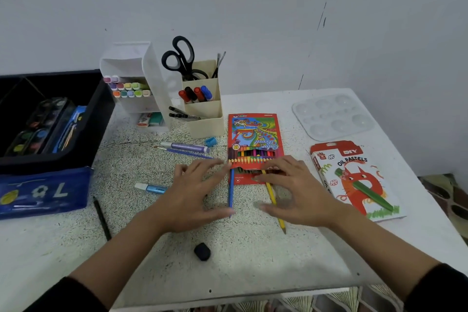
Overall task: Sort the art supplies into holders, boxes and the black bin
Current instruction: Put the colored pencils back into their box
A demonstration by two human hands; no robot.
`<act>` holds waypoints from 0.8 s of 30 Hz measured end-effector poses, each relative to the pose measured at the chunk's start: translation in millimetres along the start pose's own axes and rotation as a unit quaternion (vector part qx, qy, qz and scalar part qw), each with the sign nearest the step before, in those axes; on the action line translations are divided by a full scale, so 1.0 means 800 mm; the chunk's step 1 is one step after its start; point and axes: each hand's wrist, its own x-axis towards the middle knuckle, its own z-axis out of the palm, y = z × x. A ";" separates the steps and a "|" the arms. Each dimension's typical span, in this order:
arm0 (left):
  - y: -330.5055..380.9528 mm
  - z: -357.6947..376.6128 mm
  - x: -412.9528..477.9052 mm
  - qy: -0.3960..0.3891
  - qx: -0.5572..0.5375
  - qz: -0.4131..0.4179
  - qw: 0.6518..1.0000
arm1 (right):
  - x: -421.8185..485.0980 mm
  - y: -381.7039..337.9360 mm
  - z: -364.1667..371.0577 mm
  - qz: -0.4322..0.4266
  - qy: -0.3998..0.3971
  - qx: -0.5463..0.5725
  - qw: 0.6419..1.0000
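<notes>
The blue pencil (231,191) and the yellow pencil (270,191) stick out of the open near end of the coloured pencil box (254,134). I think the main risk is here. If they are pushed in at an angle, they can jam against the pencils inside or bend the cardboard flap. The light box can also slide toward the far edge of the table (253,266). If the box is lifted with this end low, the pencils may slip out.

The left hand (195,192) and the right hand (296,192) are both spread flat and grasp nothing. Their fingertips are at the box's near end, but I cannot tell if they touch it.

The box is flat red cardboard with a colourful pattern and a window showing a row of pencils. It lies near the table's middle, between the beige holder (205,124) and the oil pastels box (354,180).
</notes>
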 end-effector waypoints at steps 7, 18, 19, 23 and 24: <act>-0.002 0.000 0.039 -0.090 0.055 0.003 0.994 | 0.001 0.016 -0.017 0.021 -0.111 0.016 0.993; -0.005 0.004 0.054 -0.024 -0.031 -0.015 0.999 | 0.024 -0.016 0.006 0.129 -0.038 0.038 0.990; -0.005 0.005 0.057 -0.010 -0.042 -0.021 0.999 | 0.023 -0.019 0.008 0.143 -0.022 0.046 0.988; 0.002 0.007 0.073 0.019 -0.063 -0.049 0.997 | 0.021 -0.027 0.010 0.199 0.005 0.101 0.975; 0.003 0.008 0.078 0.017 -0.062 -0.056 0.996 | 0.023 -0.027 0.010 0.208 0.002 0.108 0.972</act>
